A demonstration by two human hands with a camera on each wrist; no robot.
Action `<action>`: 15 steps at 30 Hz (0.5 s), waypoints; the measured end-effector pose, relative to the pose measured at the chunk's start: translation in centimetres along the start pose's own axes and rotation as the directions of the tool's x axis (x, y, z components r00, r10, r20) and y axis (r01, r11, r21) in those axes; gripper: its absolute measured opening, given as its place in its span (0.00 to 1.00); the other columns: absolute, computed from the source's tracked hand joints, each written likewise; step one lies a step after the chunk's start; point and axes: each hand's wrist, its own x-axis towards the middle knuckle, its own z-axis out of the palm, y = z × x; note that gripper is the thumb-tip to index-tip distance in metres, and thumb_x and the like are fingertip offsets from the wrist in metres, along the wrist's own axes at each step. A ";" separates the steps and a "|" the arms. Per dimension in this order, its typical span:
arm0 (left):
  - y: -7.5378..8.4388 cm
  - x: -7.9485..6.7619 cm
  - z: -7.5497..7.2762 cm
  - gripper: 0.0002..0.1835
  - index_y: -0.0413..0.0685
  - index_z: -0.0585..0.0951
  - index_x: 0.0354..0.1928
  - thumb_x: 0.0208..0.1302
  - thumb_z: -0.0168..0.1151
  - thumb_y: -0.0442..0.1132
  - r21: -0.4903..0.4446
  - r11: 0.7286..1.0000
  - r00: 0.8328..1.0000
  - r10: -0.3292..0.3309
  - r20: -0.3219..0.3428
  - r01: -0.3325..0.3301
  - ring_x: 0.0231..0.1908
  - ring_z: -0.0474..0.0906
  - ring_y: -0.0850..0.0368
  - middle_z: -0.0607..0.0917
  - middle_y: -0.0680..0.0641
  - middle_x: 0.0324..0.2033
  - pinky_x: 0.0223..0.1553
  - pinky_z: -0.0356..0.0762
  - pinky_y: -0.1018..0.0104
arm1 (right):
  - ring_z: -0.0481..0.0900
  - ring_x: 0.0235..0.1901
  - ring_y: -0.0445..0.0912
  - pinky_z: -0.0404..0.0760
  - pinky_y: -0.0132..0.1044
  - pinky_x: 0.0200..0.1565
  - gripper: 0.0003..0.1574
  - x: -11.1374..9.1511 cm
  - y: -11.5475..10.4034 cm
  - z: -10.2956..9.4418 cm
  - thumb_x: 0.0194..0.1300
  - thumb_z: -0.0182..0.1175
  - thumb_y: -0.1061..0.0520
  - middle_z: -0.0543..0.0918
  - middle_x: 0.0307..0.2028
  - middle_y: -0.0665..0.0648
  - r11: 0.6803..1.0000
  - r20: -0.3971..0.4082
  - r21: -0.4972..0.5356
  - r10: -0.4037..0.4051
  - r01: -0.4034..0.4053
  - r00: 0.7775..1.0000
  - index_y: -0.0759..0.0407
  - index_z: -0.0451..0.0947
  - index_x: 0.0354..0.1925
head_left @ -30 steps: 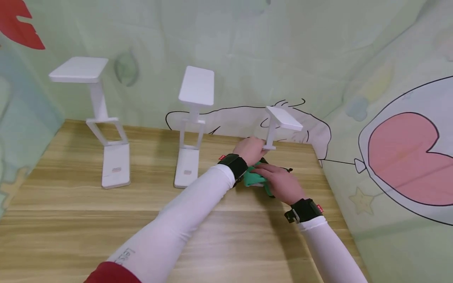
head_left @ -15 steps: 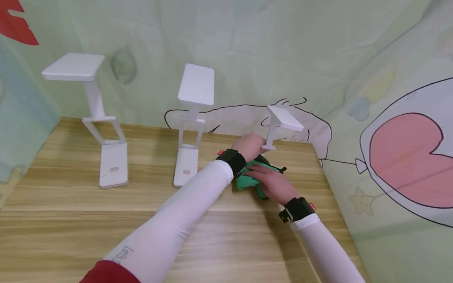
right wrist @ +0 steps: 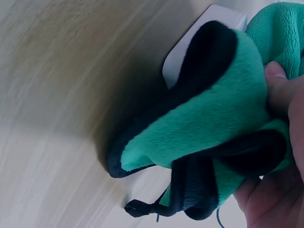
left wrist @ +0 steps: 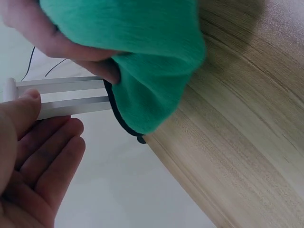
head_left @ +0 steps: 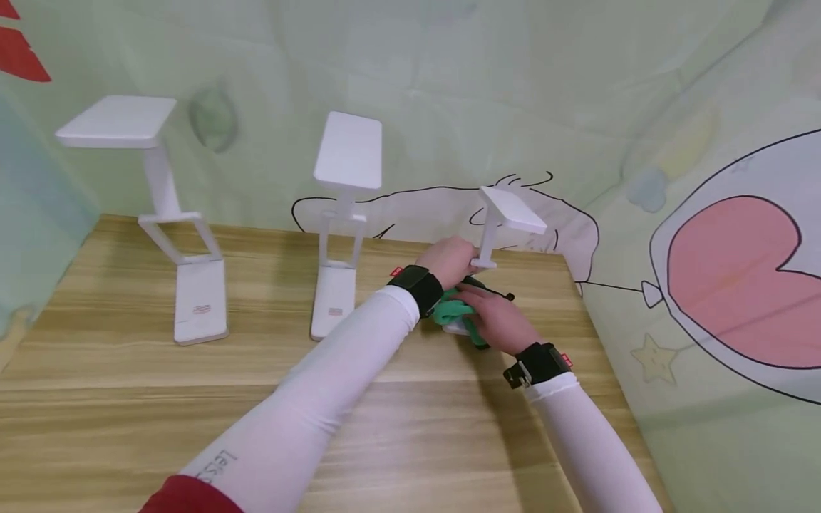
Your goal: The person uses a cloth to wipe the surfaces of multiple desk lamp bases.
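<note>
The right-hand white folding desk lamp (head_left: 513, 209) stands near the back edge of the table. My left hand (head_left: 447, 258) holds it by its open frame; in the left wrist view, the thumb and fingers pinch the frame's bars (left wrist: 78, 107). My right hand (head_left: 508, 324) grips a bunched green cloth (right wrist: 204, 114) with black edging and a small black loop. This cloth lies over the lamp's base (right wrist: 178, 61), covering most of it. One white corner of the base shows beside the cloth in the right wrist view.
Two more white desk lamps stand unfolded to the left, one in the middle (head_left: 349, 149) and one at the far left (head_left: 118, 121). A printed fabric backdrop (head_left: 513, 92) rises behind and beside the wooden table (head_left: 410, 442).
The right hand with the cloth has shifted slightly left and bunched the cloth over the lamp base, showing some white. My left hand keeps its hold on the lamp. The view has moved slightly.
</note>
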 end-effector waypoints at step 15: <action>0.5 -0.2 -0.5 0.09 0.51 0.86 0.44 0.71 0.62 0.46 0.042 0.999 1.000 -0.016 0.001 0.016 0.32 0.77 0.61 0.86 0.53 0.35 0.40 0.78 0.65 | 0.80 0.49 0.50 0.83 0.49 0.45 0.29 -3.8 -2.3 -1.3 0.60 0.60 0.71 0.79 0.58 0.57 0.993 0.039 -0.112 0.024 -0.019 0.999 0.52 0.77 0.58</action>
